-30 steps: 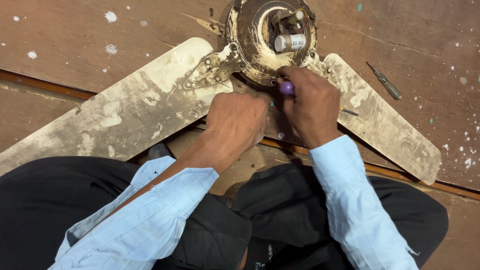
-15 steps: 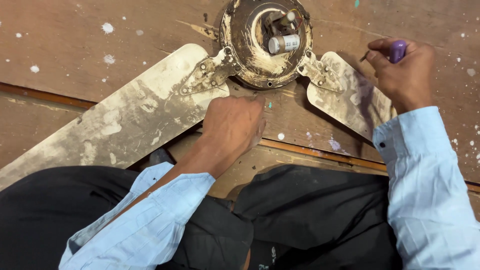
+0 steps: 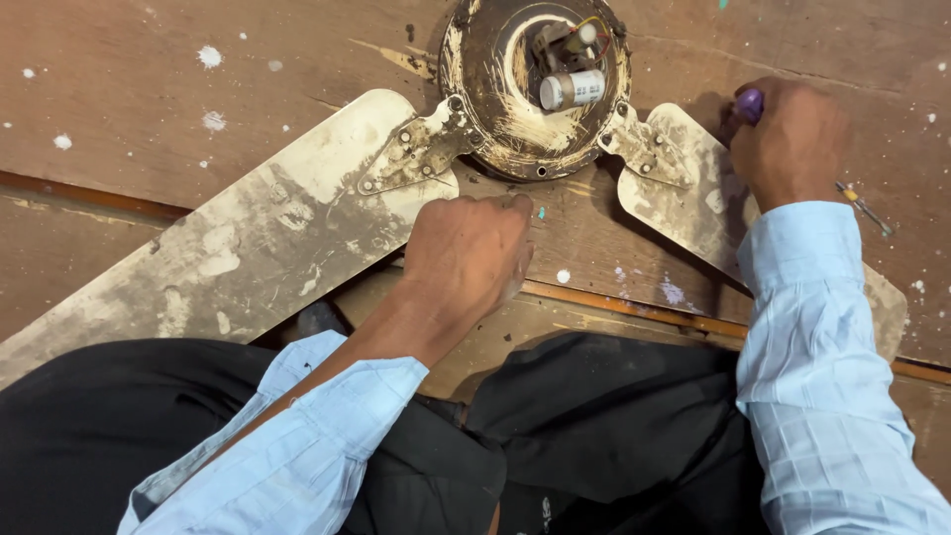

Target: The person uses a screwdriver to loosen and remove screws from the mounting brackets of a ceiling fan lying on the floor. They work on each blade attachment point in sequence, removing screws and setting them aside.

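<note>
Rusty fan motor (image 3: 525, 99) sits between both hands, nearer the left hand (image 3: 471, 253).

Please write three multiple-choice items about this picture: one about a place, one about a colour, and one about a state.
1. Where does the small white cylinder lie?
A. Inside the round, dirty metal fan hub
B. On the left blade
C. On the person's lap

2. What colour is the handle tip showing from the right hand?
A. Yellow
B. Purple
C. Green

3. In what state is the left hand?
A. Flat and open on the left blade
B. Lifted high above the hub
C. Curled into a loose fist on the brown wooden floor, just below the hub

Answers: 1 A, the cylinder sits among the wires within the hub's rim. 2 B, a purple end shows above the closed fingers. 3 C, the knuckles are bent and the hand rests beside the dusty, cream-coloured left fan blade.
</note>
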